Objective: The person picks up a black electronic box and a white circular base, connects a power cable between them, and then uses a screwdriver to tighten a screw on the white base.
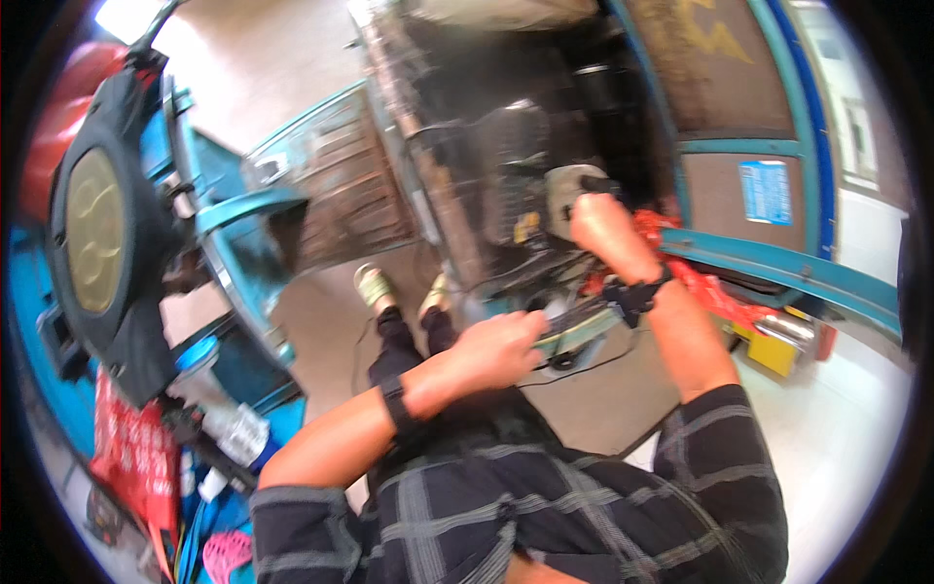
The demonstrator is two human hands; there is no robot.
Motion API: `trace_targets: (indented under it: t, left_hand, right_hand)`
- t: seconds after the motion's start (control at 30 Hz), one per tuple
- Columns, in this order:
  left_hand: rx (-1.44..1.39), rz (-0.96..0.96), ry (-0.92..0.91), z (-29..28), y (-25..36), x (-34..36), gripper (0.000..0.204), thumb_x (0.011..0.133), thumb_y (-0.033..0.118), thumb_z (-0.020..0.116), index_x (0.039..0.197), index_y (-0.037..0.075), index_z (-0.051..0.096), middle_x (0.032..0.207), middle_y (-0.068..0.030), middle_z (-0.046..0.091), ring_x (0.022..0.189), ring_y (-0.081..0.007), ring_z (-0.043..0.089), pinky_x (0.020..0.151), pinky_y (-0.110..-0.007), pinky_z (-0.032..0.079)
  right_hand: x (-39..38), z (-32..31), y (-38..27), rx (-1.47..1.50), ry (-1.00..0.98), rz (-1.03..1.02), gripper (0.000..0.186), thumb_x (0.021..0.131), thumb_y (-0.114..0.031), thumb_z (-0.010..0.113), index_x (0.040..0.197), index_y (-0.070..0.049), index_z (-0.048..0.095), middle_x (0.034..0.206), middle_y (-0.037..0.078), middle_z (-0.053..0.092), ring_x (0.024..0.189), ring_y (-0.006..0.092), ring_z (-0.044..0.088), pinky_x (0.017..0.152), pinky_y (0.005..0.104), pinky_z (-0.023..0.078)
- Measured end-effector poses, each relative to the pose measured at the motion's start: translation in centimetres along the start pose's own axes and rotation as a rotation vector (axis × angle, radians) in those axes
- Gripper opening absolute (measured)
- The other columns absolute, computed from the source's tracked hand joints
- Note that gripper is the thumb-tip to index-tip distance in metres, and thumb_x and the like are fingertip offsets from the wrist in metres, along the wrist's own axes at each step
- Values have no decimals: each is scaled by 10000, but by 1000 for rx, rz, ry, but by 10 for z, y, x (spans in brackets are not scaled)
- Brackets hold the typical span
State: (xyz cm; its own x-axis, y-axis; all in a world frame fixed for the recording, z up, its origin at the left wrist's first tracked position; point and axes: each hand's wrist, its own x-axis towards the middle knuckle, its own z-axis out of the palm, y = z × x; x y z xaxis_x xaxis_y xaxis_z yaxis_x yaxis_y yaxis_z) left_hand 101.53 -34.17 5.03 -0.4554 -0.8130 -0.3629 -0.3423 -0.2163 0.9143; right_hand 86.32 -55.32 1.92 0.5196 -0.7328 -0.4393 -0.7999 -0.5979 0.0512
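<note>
My left hand [498,348] is closed, its thumb side against the end of a curved, pale-edged strip [581,329]. Whether it grips that strip or something smaller is blurred. My right hand [601,222] reaches further forward into an open, dark compartment [457,165] of a vehicle. Its fingers close around a black piece [597,184], next to a beige, rounded part [564,200]. The kind of that black piece does not show. Dark, dusty boxy parts [520,146] sit in the compartment just left of my right hand.
A dashboard display [95,229] on a handlebar stands at the left, with a clear bottle [229,428] and a red bag [136,453] below. A blue-framed door panel [336,175] hangs open. At right are red plastic [715,297], a yellow box [772,353] and a blue frame rail [798,273].
</note>
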Motion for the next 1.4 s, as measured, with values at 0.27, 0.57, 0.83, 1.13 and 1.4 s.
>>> trace_targets:
  t: [0.27,0.57,0.83,1.13,1.4]
  left_hand:
    - [33,18,30,7,11,-1,340,817,206,610,1090,32,506,1007,-197,611,978,-402,598,808,-494,489]
    - [108,59,-85,15,19,-11,342,800,174,573,1111,37,533,1052,-203,605,1051,-378,578,872,-475,482]
    - [47,79,7,19,20,-23,323,879,159,588,1161,17,522,773,-79,572,722,-187,557,657,-337,452]
    - [-164,-182,110,85,13,-30,312,890,111,585,1181,16,527,798,-5,551,713,-80,500,626,-247,423]
    - [-444,-228,368,103,23,-39,279,919,84,571,1195,49,550,862,11,565,826,-97,557,797,-264,473]
  right_hand:
    - [10,10,12,8,-30,128,210,785,-62,513,821,74,669,879,335,623,886,461,635,763,517,523]
    - [-17,2,24,146,186,15,259,805,-171,545,807,53,676,788,322,612,803,456,636,710,517,521]
    - [-131,-65,42,647,364,187,360,865,-275,620,1060,28,644,885,259,657,895,392,649,783,421,504]
    - [-304,130,156,1250,151,447,226,896,-122,599,1065,28,605,680,28,598,500,92,530,460,277,430]
    - [-390,242,147,1287,-168,557,223,864,-96,602,1039,35,645,705,79,644,531,135,589,493,298,486]
